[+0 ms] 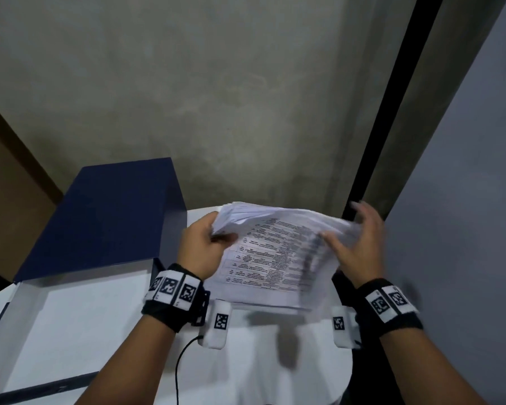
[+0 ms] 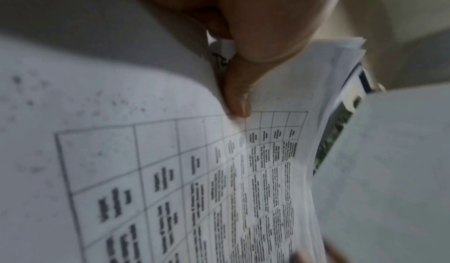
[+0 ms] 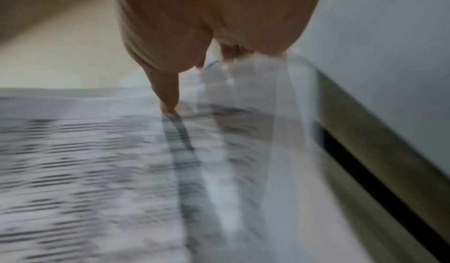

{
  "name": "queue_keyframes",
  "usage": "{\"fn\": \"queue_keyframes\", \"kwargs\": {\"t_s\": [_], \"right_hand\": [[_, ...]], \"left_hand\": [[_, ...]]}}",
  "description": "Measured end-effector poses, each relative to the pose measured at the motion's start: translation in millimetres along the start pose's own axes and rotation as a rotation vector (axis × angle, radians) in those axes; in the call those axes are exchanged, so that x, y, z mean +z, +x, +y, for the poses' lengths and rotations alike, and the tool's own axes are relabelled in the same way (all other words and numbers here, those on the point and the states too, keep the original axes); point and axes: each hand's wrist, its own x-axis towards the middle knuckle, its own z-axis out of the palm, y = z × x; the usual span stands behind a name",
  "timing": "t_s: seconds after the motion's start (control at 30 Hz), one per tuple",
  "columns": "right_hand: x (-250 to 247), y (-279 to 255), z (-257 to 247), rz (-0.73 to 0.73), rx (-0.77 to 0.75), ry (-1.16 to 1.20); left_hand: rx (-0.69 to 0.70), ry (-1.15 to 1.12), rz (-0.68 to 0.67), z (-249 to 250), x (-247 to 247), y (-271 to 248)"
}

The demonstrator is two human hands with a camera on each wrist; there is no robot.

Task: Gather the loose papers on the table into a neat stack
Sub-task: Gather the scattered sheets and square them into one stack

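Observation:
A stack of printed papers (image 1: pixel 275 252), with a table of text on the top sheet, is held up above the white table (image 1: pixel 275 363). My left hand (image 1: pixel 205 244) grips the stack's left edge, thumb on top and fingers underneath. The left wrist view shows that thumb (image 2: pixel 236 94) pressing into the bent sheets (image 2: pixel 170 171). My right hand (image 1: pixel 354 238) is at the stack's right edge with its fingers spread and fairly straight, blurred by motion. Its thumb (image 3: pixel 168 95) touches the top sheet (image 3: pixel 97 171). The stack's edges are uneven and fanned at the far left corner.
An open dark blue box stands to the left, its lid (image 1: pixel 105 217) raised and its white inside (image 1: pixel 70 331) showing. A black cable (image 1: pixel 178 369) hangs from the left wrist. A grey wall is behind, with a black strip (image 1: pixel 386 112) and a grey panel (image 1: pixel 465 200) to the right.

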Motion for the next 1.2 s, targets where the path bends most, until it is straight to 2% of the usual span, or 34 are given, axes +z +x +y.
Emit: {"fn": "queue_keyframes", "kwargs": {"t_s": [0.07, 0.1, 0.17, 0.23, 0.27, 0.33, 0.43, 0.53, 0.73, 0.87, 0.97, 1.03, 1.13, 1.2], "right_hand": [[-8.9, -6.6, 29.5, 0.004, 0.331, 0.186], [-11.0, -10.1, 40.2, -0.042, 0.442, 0.380], [-13.3, -16.3, 57.8, -0.187, 0.575, 0.767], [-16.5, -19.7, 61.1, -0.375, 0.669, 0.900], [-16.4, -21.1, 60.7, -0.427, 0.682, 0.890], [-12.7, -24.3, 60.2, -0.440, 0.659, 0.814], [-0.4, -34.7, 54.0, -0.380, 0.596, 0.745], [15.2, -52.7, 52.5, -0.313, 0.613, 0.733], [40.5, -87.1, 72.2, -0.369, 0.636, 0.487], [39.7, -79.4, 71.7, -0.330, 0.631, 0.489], [33.9, -78.5, 73.0, -0.351, 0.631, 0.514], [29.5, -80.8, 72.7, -0.369, 0.620, 0.508], [24.4, -77.4, 64.7, -0.299, 0.594, 0.577], [23.5, -72.2, 54.6, -0.219, 0.556, 0.576]], "left_hand": [[-0.075, -0.200, 0.022, -5.8, -4.3, -6.1], [-0.104, -0.269, 0.027, -8.4, -5.2, -8.9], [-0.156, -0.343, 0.031, -13.7, -3.2, -14.4], [-0.187, -0.339, 0.022, -21.4, 1.5, -17.9], [-0.197, -0.323, 0.024, -24.7, 4.0, -19.6], [-0.193, -0.262, 0.058, -30.2, 9.3, -24.2], [-0.163, -0.144, 0.120, -38.4, 20.7, -38.2], [-0.198, -0.143, 0.185, -62.8, 26.7, -51.8], [-0.363, -0.042, 0.082, -114.1, 30.7, -61.6], [-0.368, 0.008, 0.146, -113.4, 30.3, -56.7], [-0.391, 0.011, 0.138, -113.3, 27.0, -54.8], [-0.407, -0.073, 0.091, -115.1, 26.8, -56.3], [-0.292, -0.227, 0.071, -109.9, 27.4, -54.6], [-0.241, -0.273, 0.111, -104.6, 30.1, -50.0]]}}
